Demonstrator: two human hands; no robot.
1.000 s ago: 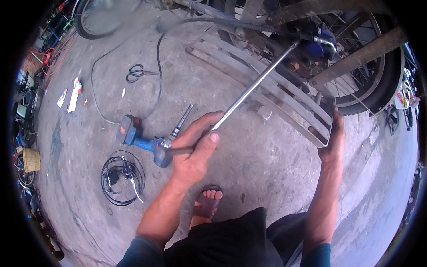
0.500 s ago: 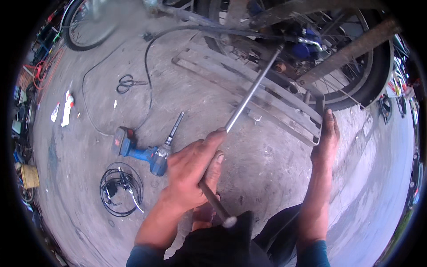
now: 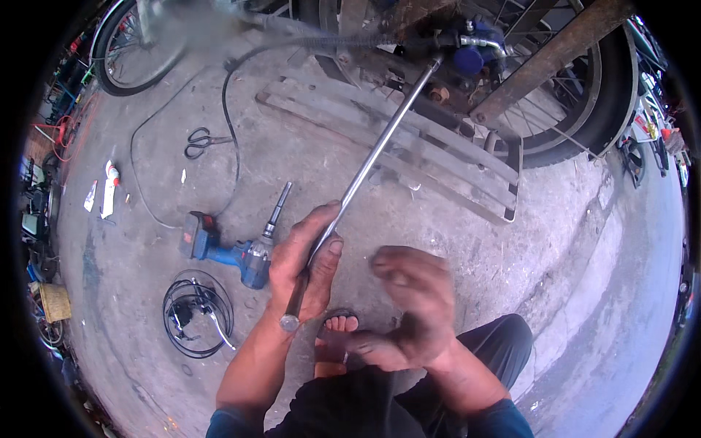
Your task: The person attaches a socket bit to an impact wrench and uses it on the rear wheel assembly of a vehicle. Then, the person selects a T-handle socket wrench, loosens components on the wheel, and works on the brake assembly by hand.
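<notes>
While the long steel rod (image 3: 376,150) is gripped partway along its length by the left hand (image 3: 303,266), its far end is pointed up at the machinery beside the blue part (image 3: 469,61), and its round-ended butt sits just past the heel of the palm. Fingers and thumb are closed around the shaft. Whether the tip touches anything cannot be told. By the right hand (image 3: 412,303) nothing appears to be held: its fingers, slightly blurred, are spread apart from the thumb above the foot (image 3: 339,325).

The work at the slatted metal rack (image 3: 453,171) seems to be only partly done. The rack lies slanted under the rod, next to the spoked wheel (image 3: 577,152) and below the rusted frame bar (image 3: 548,69); whether it is fastened there cannot be made out. The rod has been taken in hand, but no finished joint is shown. On the concrete, the blue cordless impact wrench (image 3: 232,254), fitted with a long socket, lies unused, as do the scissors (image 3: 209,139). The coiled cable with its brake lever (image 3: 219,330) is unmounted, so its fitting, if intended, is presumably left to be done.
</notes>
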